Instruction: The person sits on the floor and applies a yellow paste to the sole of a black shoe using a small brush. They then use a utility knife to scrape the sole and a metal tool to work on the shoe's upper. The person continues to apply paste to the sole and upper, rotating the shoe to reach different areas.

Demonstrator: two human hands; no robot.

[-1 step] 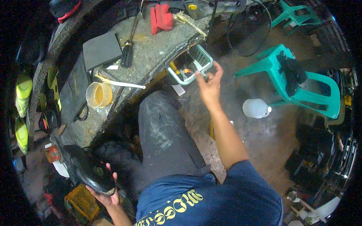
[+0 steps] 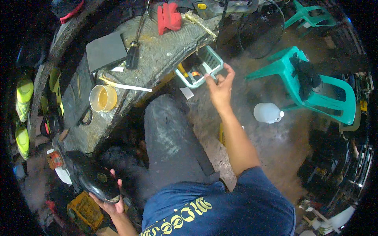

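Observation:
In my left hand (image 2: 114,206), low on the left, is a black shoe (image 2: 96,179), fingers wrapped round its near end. My right hand (image 2: 220,88) is at the near edge of a pale green plastic basket (image 2: 213,59) beside the bench. Its thumb and forefinger are spread apart at the basket's rim, and nothing shows between them. Inside the basket lie a yellow-handled tool (image 2: 182,70) and a small orange item (image 2: 195,73); other contents are too dark to make out.
The rough bench (image 2: 151,51) carries a screwdriver (image 2: 133,57), a grey block (image 2: 106,52), a tub of amber stuff (image 2: 103,98), a white stick (image 2: 132,87) and a red object (image 2: 169,18). On the floor to the right stand a whitish jug (image 2: 267,113) and a green chair (image 2: 289,70).

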